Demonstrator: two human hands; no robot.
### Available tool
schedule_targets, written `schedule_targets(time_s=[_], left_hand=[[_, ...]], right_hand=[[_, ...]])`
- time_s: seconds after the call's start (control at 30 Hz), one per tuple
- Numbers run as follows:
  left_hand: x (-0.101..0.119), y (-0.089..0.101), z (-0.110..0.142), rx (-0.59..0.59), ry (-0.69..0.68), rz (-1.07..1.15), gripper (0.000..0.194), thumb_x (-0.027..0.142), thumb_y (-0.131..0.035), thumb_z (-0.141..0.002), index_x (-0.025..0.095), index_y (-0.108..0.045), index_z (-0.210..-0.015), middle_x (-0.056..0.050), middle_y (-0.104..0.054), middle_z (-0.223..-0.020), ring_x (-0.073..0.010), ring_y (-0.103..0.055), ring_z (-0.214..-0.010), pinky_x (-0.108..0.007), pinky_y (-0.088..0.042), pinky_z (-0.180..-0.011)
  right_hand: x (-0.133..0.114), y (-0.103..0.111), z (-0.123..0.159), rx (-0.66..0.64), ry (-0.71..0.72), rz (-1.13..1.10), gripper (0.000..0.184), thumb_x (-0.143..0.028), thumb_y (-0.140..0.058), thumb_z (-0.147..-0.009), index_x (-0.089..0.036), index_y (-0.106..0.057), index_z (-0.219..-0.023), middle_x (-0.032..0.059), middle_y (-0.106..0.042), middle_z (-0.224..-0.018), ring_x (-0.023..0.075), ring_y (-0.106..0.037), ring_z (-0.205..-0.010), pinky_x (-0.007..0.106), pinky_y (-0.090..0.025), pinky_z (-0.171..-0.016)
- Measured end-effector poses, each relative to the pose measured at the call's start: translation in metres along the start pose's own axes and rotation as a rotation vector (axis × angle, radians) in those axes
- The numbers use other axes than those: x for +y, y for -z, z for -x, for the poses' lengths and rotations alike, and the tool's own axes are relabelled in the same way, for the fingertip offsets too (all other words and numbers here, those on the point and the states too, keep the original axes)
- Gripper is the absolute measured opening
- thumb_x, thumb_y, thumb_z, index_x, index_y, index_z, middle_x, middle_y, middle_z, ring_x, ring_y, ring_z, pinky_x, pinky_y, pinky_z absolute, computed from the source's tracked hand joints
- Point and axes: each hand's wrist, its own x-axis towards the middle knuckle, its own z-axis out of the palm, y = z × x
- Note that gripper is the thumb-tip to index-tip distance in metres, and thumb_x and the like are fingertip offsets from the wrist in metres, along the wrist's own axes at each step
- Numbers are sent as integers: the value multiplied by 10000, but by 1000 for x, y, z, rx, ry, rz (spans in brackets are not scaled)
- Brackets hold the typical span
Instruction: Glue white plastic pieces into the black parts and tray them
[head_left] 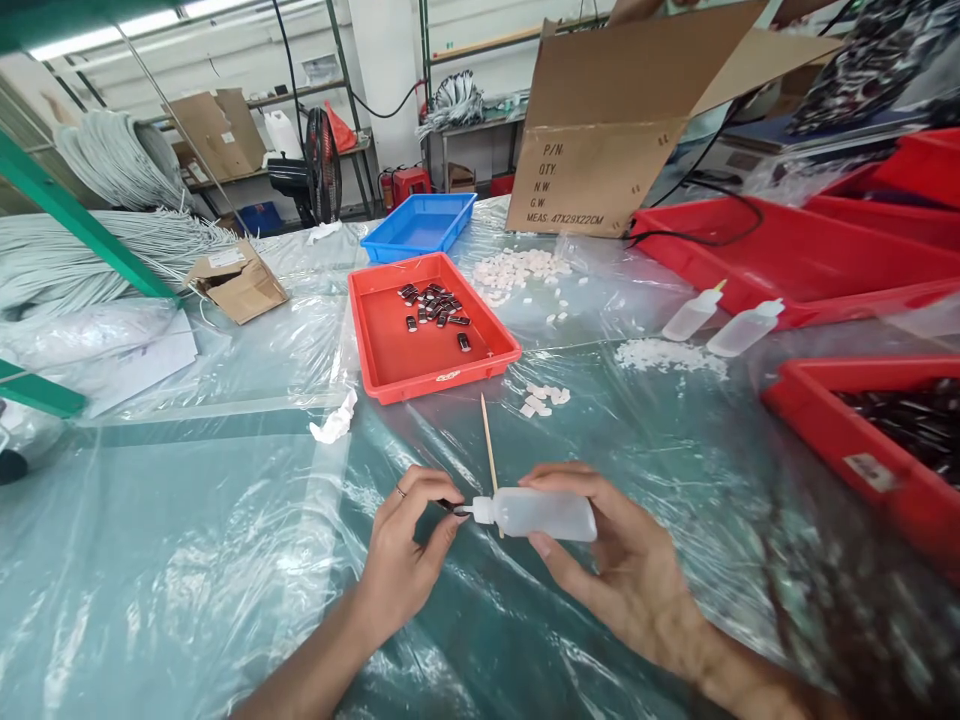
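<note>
My right hand (622,560) grips a small translucent squeeze bottle (544,513) held sideways, nozzle pointing left. The nozzle tip meets a small dark part (448,507) pinched in the fingers of my left hand (409,550), which wears a ring. A thin wooden stick (489,442) lies on the plastic-covered table (225,560) just behind the bottle. Straight ahead, a red tray (390,350) holds several more small dark parts (435,303).
Small white pieces (545,397) lie right of the tray, with larger white heaps (517,270) behind. Two more squeeze bottles (720,322) lie at the right near red bins (825,420). A blue tray (420,225), cardboard boxes (600,150) and white cable bundles (90,250) stand farther back.
</note>
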Motion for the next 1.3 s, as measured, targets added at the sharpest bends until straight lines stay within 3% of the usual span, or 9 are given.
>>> schedule_targets(time_s=[0.23, 0.37, 0.53, 0.7, 0.9, 1.03, 1.3], left_hand=[[2, 0, 2, -15, -36, -1, 150, 148, -618, -875, 277, -629, -951, 4, -646, -902, -152, -650, -785, -249, -516, -722], [1, 0, 3, -11, -42, -1, 156, 143, -621, -873, 271, -628, -960, 5, -643, -896, -147, -649, -780, -241, -516, -721], [2, -1, 4, -41, -23, -5, 196, 114, -606, -872, 283, -618, -970, 0, -647, -923, -157, -657, -811, -250, -525, -733], [3, -1, 4, -60, -65, -14, 228, 72, -608, -866, 267, -621, -982, -2, -642, -967, -139, -661, -831, -232, -516, -758], [3, -1, 3, -41, -66, -16, 171, 117, -601, -880, 260, -621, -972, 2, -633, -908, -140, -641, -783, -227, -515, -708], [2, -2, 3, -23, -62, -18, 170, 113, -606, -876, 257, -623, -964, 5, -629, -897, -135, -635, -775, -221, -514, -704], [2, -2, 4, -52, -72, -37, 184, 102, -609, -878, 261, -636, -967, -5, -650, -971, -139, -669, -839, -234, -525, -771]], right_hand=[[-7, 4, 4, -36, 246, 223, 459, -141, -711, -907, -333, -623, -1314, 102, -757, -1095, 264, -763, -902, 409, -666, -724], [-6, 7, 7, -73, 401, 330, 554, -94, -727, -881, -281, -592, -1385, 139, -766, -1087, 289, -772, -915, 426, -664, -706], [-7, 8, 1, -87, 255, 246, 450, -141, -698, -911, -327, -599, -1308, 107, -761, -1086, 274, -765, -903, 434, -667, -713], [-10, 9, -6, -100, 251, 237, 395, -144, -691, -912, -309, -608, -1262, 95, -764, -1062, 245, -776, -905, 383, -674, -715], [-3, 15, 8, -140, 529, 503, 486, -110, -725, -900, -200, -616, -1365, 141, -801, -1111, 272, -793, -906, 425, -695, -723], [3, 19, 17, -157, 681, 645, 441, -137, -759, -888, -162, -675, -1320, 156, -808, -1199, 306, -799, -959, 458, -707, -713], [-7, 10, -5, -80, 269, 246, 338, -136, -663, -934, -276, -626, -1239, 95, -761, -1045, 243, -774, -917, 397, -681, -739]])
